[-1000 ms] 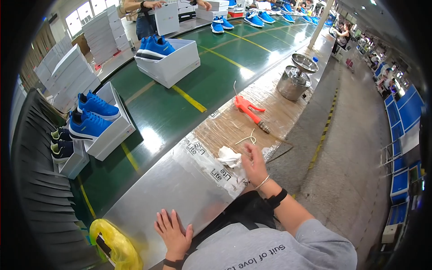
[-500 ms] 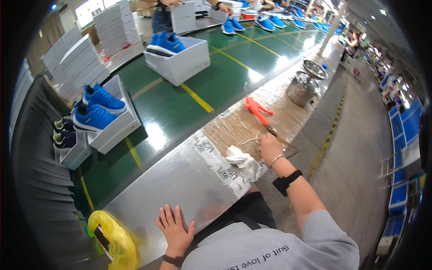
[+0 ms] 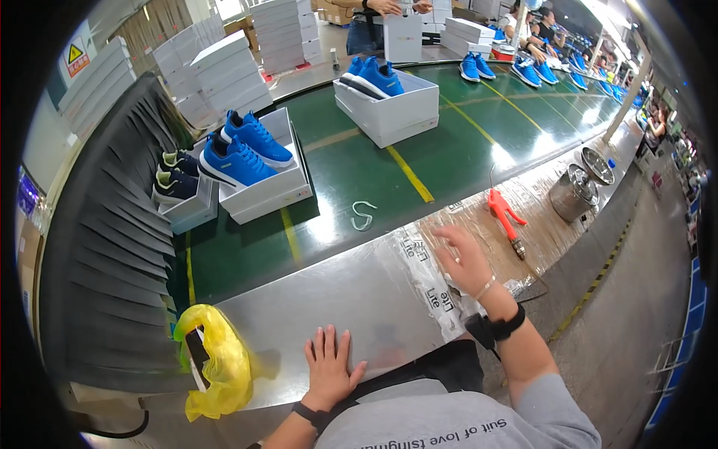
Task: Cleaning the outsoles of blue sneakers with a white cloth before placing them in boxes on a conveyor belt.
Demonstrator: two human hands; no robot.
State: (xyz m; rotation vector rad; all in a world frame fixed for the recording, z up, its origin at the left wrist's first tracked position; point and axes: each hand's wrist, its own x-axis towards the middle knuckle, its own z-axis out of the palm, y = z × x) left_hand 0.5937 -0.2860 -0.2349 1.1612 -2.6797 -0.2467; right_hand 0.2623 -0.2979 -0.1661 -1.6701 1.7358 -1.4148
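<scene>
My left hand [image 3: 329, 368] lies flat on the metal sheet [image 3: 299, 299] of the bench, fingers spread and nothing in them. Above the plastic-covered cardboard, my right hand [image 3: 465, 262] is raised with its fingers apart, holding nothing I can see. A thin white cord [image 3: 363, 215] in a loose curl rests on or just above the green conveyor belt [image 3: 336, 176], beyond the bench edge. To the right of that hand lies a red air blow gun [image 3: 504, 212] with a hose. The crumpled white cloth seen earlier is hidden behind my right hand and arm.
Open white shoeboxes [image 3: 269, 191] with blue sneakers [image 3: 243, 161] stand on the belt. A yellow plastic bag [image 3: 232, 367] hangs at the bench's left end. A metal pot [image 3: 572, 196] and its lid [image 3: 597, 166] are farther right. A co-worker's hands [image 3: 385, 7] show behind the belt.
My right hand has moved away from the blow gun toward the belt and opened. The cord it held is now out over the belt. My left hand stays flat; the view has turned left.
</scene>
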